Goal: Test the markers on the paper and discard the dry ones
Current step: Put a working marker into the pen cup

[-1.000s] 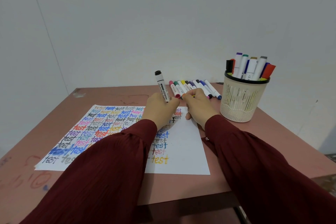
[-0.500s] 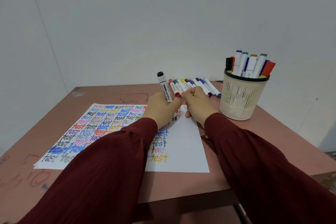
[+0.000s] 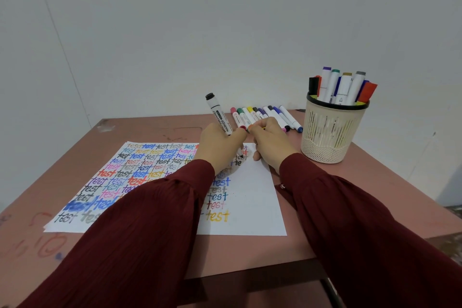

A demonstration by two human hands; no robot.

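Reddish-brown table (image 3: 155, 130) against a bare white wall carries the white paper sheet (image 3: 255, 195) crowded with coloured "test" words. My left hand (image 3: 220, 147) has its fingers clenched round the black-and-white whiteboard marker (image 3: 218, 115), tip on the sheet. I should press lightly and stroke evenly to judge the ink. My right hand (image 3: 272, 142) curls beside the row of coloured markers (image 3: 265, 115); whether it grips one, I cannot tell.

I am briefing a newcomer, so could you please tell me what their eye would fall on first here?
The white paper, crowded with the word "test" in many colours, stands out first. At its far edge the left hand grips a whiteboard marker, tip down at the sheet. To the right stands a cream mesh pen holder full of markers, with a row of capped markers lying to its left.
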